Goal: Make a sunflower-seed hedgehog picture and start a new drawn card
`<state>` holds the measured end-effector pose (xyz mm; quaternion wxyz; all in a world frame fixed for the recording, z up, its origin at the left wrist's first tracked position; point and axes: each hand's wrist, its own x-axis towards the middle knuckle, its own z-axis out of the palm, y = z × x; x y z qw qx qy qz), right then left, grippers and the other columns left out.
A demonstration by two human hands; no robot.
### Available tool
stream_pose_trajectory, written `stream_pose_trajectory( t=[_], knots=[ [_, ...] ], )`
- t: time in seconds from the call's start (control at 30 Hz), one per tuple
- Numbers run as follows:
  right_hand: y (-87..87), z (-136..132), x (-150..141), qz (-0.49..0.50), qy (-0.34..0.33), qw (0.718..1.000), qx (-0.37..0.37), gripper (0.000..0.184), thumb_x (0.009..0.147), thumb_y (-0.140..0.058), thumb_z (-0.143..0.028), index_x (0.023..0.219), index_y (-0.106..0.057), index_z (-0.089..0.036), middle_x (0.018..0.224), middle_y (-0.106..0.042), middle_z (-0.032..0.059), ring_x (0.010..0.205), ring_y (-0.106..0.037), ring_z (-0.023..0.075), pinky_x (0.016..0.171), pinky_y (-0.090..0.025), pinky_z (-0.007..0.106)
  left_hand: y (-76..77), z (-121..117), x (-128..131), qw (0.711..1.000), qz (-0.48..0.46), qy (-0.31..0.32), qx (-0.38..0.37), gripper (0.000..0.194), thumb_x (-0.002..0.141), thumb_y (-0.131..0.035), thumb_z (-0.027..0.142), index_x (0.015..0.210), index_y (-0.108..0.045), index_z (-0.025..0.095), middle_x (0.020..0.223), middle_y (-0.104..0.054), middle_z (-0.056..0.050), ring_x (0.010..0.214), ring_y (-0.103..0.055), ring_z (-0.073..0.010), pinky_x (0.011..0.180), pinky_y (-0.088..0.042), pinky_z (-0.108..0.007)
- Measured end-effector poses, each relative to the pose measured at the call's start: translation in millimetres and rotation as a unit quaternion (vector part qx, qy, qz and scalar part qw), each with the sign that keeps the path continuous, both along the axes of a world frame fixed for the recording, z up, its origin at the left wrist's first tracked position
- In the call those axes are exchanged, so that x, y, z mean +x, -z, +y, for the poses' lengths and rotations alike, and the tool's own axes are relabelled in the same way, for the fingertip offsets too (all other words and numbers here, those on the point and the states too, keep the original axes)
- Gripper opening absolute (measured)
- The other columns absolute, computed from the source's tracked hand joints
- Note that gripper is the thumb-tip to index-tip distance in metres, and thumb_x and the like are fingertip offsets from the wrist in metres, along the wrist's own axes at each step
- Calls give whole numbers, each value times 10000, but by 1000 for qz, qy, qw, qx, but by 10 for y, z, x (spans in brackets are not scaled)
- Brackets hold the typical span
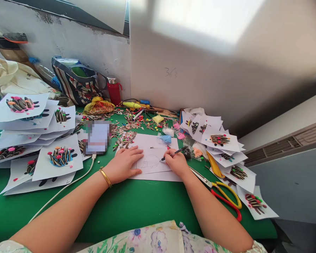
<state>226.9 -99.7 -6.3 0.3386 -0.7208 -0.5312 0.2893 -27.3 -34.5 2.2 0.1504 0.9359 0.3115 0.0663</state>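
Note:
My left hand [125,162] lies flat with fingers spread on a white sheet of paper [152,172], a gold bangle on its wrist. My right hand [176,162] is closed on a black pen [173,153] whose tip touches the paper at a rounded pencil-like outline [150,161] drawn on it. The sheet lies on a green table [126,207] in front of me.
Stacks of paper pictures made with striped seeds and coloured dots lie left [60,156] and right [219,140]. Loose sunflower seeds [126,137] are scattered behind the sheet. Red-and-yellow scissors [221,193] lie right of my arm. A phone [97,137] with white cable, a striped bag [77,82] and a red bottle [114,90] stand by the wall.

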Motion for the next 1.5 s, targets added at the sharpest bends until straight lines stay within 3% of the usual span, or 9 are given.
stream_pose_trajectory(
  t=[0.33,1.17,1.4,1.5],
  knots=[
    [25,-3,2,4,-5,1000,16,153,739,-489,-259,710,-636,-231,562,-609,-21,665,-620,198,591,-441,255,-2,-3,-5,1000,-4,1,4,575,801,-642,473,1333,-532,281,1464,-472,-53,1392,-345,-301,1089,-276,-481],
    [16,11,6,53,11,998,15,136,742,-501,-293,712,-614,-223,526,-560,-42,503,-483,148,510,-375,252,-12,-10,2,1000,12,0,12,571,813,-626,484,1336,-516,284,1474,-461,-47,1398,-337,-288,1068,-288,-481],
    [-41,-29,-47,108,-9,987,118,234,808,-532,-370,941,-631,-205,783,-642,9,662,-560,161,594,-444,269,-14,-13,-1,1000,10,5,10,574,807,-632,473,1338,-521,286,1472,-463,-47,1417,-301,-290,1092,-266,-477],
    [-86,-69,-127,102,-39,987,117,259,810,-555,-353,996,-660,-208,915,-672,33,728,-583,163,638,-467,276,-21,-21,2,1000,2,9,12,583,798,-642,453,1343,-518,286,1469,-466,-43,1422,-292,-290,1100,-262,-480]
  ],
)
